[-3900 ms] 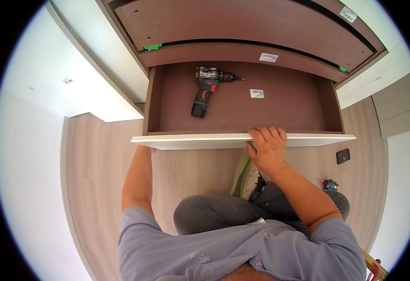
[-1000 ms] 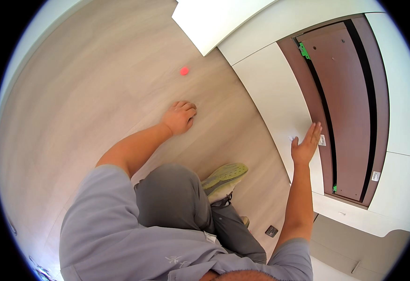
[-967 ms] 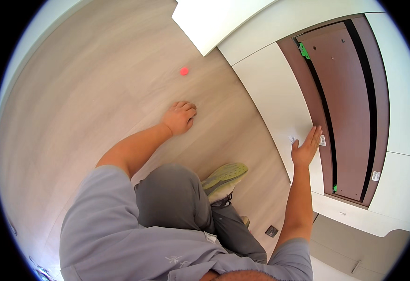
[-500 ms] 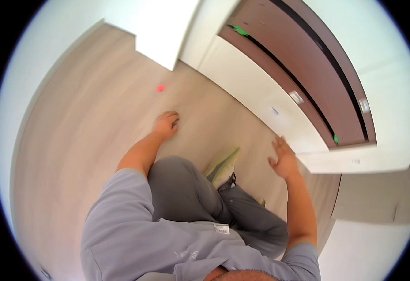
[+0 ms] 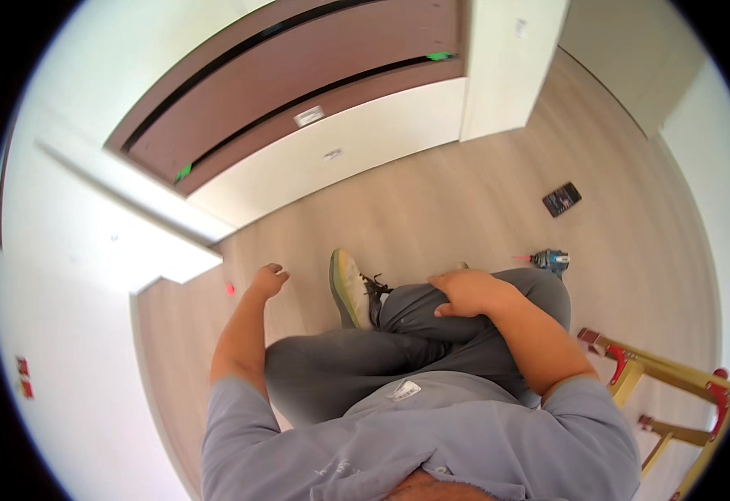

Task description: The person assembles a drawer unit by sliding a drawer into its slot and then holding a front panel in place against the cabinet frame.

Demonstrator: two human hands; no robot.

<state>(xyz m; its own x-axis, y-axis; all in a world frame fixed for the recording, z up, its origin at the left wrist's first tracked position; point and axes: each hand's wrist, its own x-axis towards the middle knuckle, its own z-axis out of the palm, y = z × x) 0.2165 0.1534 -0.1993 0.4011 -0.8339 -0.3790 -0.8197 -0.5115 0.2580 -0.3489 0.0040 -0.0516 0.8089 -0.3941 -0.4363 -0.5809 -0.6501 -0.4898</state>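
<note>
Pale wood-look flooring fronts a brown-and-white cabinet across the upper frame, its white drawer front at upper centre, well apart from both hands. Right of centre, the right hand, fingers extended, is over grey trousers; left of centre, the left hand curls loosely, contents unclear, near a red disc. A second earlier, the right hand was at the drawer front.

Left hand near a red piece; right hand over grey trousers; phone on floor.
</note>
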